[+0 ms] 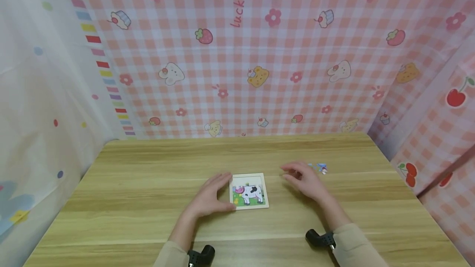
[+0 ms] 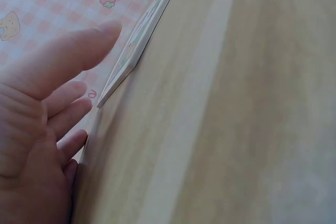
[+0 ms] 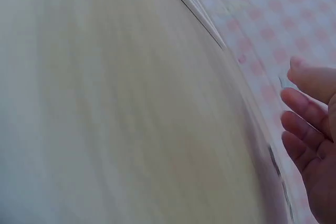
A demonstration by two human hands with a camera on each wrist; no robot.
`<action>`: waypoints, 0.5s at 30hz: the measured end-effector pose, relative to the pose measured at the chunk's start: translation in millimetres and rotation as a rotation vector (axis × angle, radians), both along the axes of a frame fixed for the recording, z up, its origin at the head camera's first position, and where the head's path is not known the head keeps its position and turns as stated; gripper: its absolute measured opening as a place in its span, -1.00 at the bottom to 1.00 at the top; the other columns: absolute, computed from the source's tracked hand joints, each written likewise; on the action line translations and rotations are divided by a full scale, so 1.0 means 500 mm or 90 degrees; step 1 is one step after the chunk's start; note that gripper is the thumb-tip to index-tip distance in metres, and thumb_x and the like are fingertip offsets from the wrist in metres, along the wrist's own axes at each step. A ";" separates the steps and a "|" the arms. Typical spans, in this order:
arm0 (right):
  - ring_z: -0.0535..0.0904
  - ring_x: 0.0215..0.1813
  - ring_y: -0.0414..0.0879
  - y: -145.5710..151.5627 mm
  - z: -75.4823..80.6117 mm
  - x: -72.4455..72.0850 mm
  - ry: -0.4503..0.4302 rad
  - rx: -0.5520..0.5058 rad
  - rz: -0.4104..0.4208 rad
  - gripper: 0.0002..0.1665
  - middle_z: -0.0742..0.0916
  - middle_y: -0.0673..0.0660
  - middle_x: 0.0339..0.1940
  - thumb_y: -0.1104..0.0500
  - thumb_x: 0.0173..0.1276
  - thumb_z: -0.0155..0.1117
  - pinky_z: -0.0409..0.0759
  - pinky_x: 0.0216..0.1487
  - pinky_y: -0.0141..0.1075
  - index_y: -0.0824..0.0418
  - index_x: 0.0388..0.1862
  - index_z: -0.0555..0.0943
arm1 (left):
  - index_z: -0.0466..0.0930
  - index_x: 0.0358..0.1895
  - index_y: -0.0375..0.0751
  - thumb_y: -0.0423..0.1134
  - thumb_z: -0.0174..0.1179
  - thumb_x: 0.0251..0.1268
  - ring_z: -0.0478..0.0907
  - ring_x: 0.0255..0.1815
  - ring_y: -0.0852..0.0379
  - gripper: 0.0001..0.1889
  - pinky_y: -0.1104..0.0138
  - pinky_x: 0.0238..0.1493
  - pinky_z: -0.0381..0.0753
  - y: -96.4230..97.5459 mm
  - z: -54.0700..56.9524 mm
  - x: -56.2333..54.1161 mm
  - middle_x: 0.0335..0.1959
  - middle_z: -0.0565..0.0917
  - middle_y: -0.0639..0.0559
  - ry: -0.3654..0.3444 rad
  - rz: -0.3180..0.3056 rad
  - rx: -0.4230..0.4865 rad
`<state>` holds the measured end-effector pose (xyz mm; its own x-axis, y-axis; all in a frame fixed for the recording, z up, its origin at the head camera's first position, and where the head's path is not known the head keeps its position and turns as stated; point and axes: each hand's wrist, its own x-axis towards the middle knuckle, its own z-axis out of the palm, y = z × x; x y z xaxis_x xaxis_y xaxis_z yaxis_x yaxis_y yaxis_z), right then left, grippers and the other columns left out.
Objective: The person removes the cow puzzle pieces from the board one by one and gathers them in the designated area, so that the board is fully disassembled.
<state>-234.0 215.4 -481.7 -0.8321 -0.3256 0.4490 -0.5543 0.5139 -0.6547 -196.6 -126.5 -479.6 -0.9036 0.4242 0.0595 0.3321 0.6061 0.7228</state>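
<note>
The puzzle board (image 1: 256,179) lies flat in front of me, its cow picture (image 1: 252,195) filling the near part; a pale bare strip shows along its far side. My left hand (image 1: 208,197) is spread wide at the board's left edge, thumb at the near corner and fingers at the far one; it only touches or nearly touches the rim, I cannot tell which. To the right of the board, just above the table (image 1: 148,217), my right hand (image 1: 306,180) is partly closed, thumb and forefinger pinching a small thin piece (image 3: 286,82) whose face I cannot make out. Beyond that hand, right of the board and farther from me, lie a few loose blue pieces (image 1: 322,168). Nearer me than the board are the black wrist mounts (image 1: 202,255) at my beige sleeves (image 1: 358,244); beyond it hangs a pink checked cloth (image 1: 237,52).
</note>
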 end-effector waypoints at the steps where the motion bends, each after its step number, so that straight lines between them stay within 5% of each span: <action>1: 0.55 -0.22 -0.09 -0.010 0.000 0.001 0.002 0.004 0.015 -0.72 0.70 0.16 -0.17 0.36 0.25 0.40 0.58 -0.23 -0.34 0.36 -0.05 0.69 | 0.24 0.51 -0.19 0.05 0.54 -0.12 -0.02 0.56 -0.17 0.05 -0.15 0.47 -0.06 0.001 -0.001 -0.002 0.53 0.22 -0.08 0.002 -0.001 -0.006; 10: 0.56 -0.09 -0.06 -0.091 0.009 0.011 -0.045 0.070 0.116 -0.67 0.70 0.07 -0.05 0.19 0.30 0.43 0.58 -0.05 -0.19 0.22 0.03 0.69 | 0.18 0.52 -0.24 0.13 0.58 -0.26 -0.04 0.56 -0.15 0.19 -0.13 0.47 -0.05 0.004 -0.003 -0.016 0.55 0.16 -0.09 0.016 -0.025 -0.069; 15: 0.53 -0.15 -0.10 -0.132 0.013 0.013 -0.045 0.110 0.163 -0.65 0.69 0.05 -0.06 0.11 0.30 0.43 0.54 -0.11 -0.24 0.19 0.04 0.69 | 0.24 0.50 -0.24 0.12 0.57 -0.26 -0.02 0.55 -0.17 0.15 -0.17 0.46 -0.02 0.004 0.001 -0.018 0.54 0.19 -0.07 0.033 -0.034 -0.082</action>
<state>-227.3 149.3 -475.2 -0.7398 -0.5954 0.3132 -0.6370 0.4701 -0.6110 -205.8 -124.8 -479.3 -0.8767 0.4787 0.0475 0.4011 0.6729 0.6215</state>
